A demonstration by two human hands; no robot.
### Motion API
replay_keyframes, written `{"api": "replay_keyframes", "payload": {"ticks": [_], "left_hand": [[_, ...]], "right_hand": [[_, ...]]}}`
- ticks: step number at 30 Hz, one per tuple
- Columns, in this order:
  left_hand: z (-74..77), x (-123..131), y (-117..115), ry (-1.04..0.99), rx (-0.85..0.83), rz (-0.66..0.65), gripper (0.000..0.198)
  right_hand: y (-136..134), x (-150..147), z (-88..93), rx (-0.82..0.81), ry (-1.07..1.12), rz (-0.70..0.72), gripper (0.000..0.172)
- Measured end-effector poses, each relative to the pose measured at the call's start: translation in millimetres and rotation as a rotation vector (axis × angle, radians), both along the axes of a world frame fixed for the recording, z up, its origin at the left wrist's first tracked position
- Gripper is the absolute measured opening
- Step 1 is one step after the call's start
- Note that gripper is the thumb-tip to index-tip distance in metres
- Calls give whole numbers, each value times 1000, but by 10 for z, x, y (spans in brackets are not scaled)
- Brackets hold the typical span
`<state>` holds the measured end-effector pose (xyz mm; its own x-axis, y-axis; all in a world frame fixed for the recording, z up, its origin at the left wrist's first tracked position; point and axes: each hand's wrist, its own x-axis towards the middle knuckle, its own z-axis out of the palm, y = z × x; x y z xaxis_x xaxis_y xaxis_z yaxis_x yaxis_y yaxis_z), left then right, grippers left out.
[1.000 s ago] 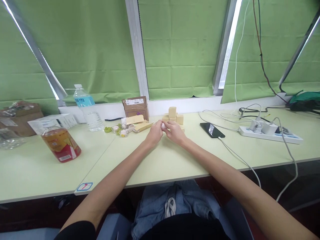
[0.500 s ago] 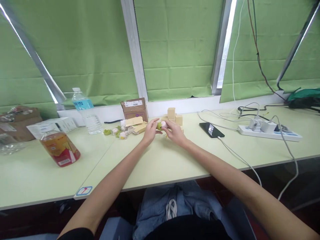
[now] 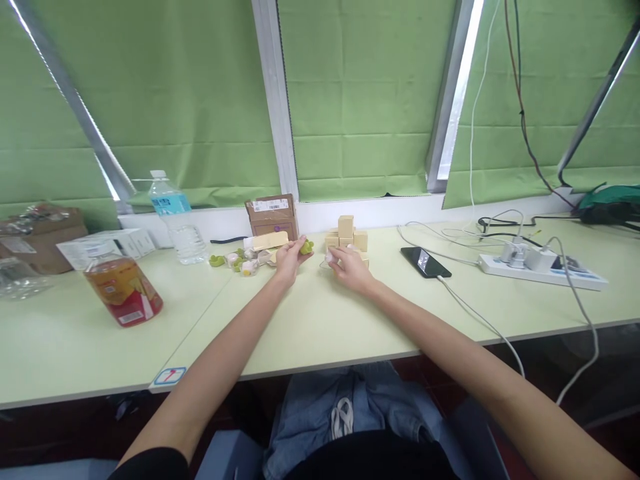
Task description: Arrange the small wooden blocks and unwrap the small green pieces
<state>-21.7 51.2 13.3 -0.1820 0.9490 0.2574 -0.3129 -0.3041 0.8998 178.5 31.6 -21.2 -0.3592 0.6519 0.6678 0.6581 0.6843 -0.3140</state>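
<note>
Between the fingers of my left hand is a small green piece with a rounded, lobed outline. My right hand pinches a small whitish piece, partly covered by the fingertips, so its kind is unclear. A gap of bare tabletop lies between the two hands. Just behind my right hand, small pale-yellow boxes are stacked. Left of my left hand lies a loose group of small green and white wrapped pieces, beside flattened pale cardboard.
A brown carton stands at the back. To the left are a water bottle, a bottle of amber drink and white boxes. A phone on a cable and a power strip lie to the right.
My hands have drawn apart. The green piece and the whitish piece, together before, are now separate, green in my left hand and whitish in my right.
</note>
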Motion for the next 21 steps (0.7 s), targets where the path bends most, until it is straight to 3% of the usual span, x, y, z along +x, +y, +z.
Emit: {"api": "replay_keyframes", "payload": {"ticks": [7, 11, 16, 21], "left_hand": [[75, 121, -149, -118, -70, -70, 24], [98, 219, -243, -72, -73, -161, 24], [67, 285, -266, 14, -82, -257, 34], [14, 327, -279, 96, -63, -322, 49]], "right_hand": [[-79, -18, 29, -6, -2, -7, 45], [-98, 0, 62, 54, 100, 23, 48], [-87, 28, 84, 180, 188, 88, 65], [15, 51, 37, 239, 135, 128, 52]]}}
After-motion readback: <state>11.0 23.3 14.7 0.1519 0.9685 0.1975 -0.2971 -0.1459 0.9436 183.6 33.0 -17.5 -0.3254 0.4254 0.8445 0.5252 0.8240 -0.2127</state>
